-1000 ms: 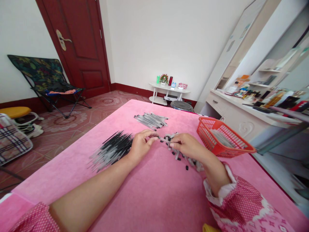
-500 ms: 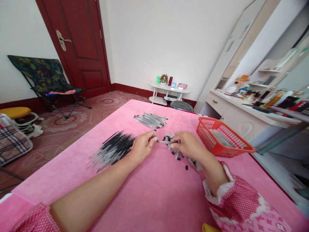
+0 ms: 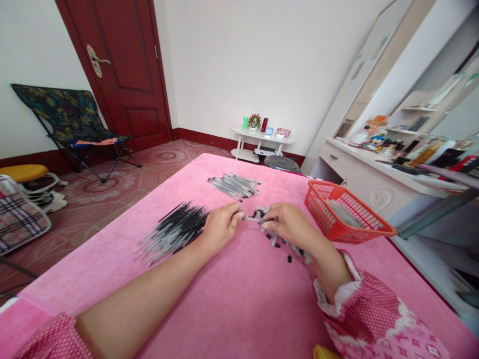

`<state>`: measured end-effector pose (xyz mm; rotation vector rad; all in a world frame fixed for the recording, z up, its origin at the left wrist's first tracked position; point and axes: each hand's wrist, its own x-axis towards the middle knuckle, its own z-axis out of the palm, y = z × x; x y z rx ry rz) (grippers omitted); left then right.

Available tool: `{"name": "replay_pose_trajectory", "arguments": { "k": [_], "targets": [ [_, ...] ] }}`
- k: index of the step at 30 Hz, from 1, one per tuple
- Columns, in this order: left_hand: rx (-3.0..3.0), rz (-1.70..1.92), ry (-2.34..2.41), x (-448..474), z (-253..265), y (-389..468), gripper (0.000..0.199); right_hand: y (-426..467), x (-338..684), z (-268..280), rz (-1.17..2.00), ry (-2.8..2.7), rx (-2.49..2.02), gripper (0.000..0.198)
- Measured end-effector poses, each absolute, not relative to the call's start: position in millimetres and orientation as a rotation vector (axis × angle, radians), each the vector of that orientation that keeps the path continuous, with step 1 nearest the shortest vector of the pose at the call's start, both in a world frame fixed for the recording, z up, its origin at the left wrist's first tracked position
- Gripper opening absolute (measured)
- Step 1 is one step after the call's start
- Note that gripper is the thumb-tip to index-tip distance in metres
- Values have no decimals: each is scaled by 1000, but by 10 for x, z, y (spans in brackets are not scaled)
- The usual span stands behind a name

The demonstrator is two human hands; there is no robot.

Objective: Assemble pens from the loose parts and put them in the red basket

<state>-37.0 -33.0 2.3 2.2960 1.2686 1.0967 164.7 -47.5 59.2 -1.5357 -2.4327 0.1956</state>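
Note:
Between my two hands a slim pen point(image 3: 251, 219) with a clear greyish barrel lies level above the table. My left hand point(image 3: 223, 222) is closed, its thumb and fingers pinching the left end. The other end sits in the closed fingers of my right hand point(image 3: 281, 219), which hide it. Under and around my right hand is a loose heap of pen caps and small black plugs point(image 3: 275, 240). Left of my left hand lies a pile of black-and-clear pen refills point(image 3: 175, 232). Beyond my hands is a stack of pens point(image 3: 234, 186) with clear barrels.
An orange-red plastic basket point(image 3: 348, 227) with clear pieces inside stands on the right of the pink-covered table point(image 3: 239, 304). A lone black plug point(image 3: 289, 259) lies near my right wrist. Something yellow point(image 3: 325, 352) shows at the bottom edge. A dressing table point(image 3: 374, 172) stands at right.
My right hand has shifted very slightly along the pen, and less of the barrel shows between the hands. Both hands keep hold; the piles look unchanged.

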Motion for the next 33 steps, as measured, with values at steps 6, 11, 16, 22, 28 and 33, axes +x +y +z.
{"name": "replay_pose_trajectory", "arguments": {
  "k": [6, 11, 16, 22, 28, 33],
  "targets": [
    [2229, 1089, 1366, -381, 29, -340, 26, -487, 1659, 605, 113, -2361, -1596, 11],
    [2277, 1095, 1199, -374, 57, -366, 16, -482, 1661, 583, 158, -2403, -1581, 11],
    [2177, 1057, 1290, -361, 11, -359, 35, -486, 1617, 567, 21, -2422, -1535, 8],
    [1720, 958, 1180, -283, -79, -345, 51, -502, 1579, 601, -289, -2441, -1536, 6],
    [1176, 765, 952, -256, 15, -361, 42, -545, 1507, 624, -535, -2389, -1531, 6],
    [981, 834, 874, -292, 44, -316, 39, -638, 1402, 686, -605, -2162, -1470, 19]
  ]
}}
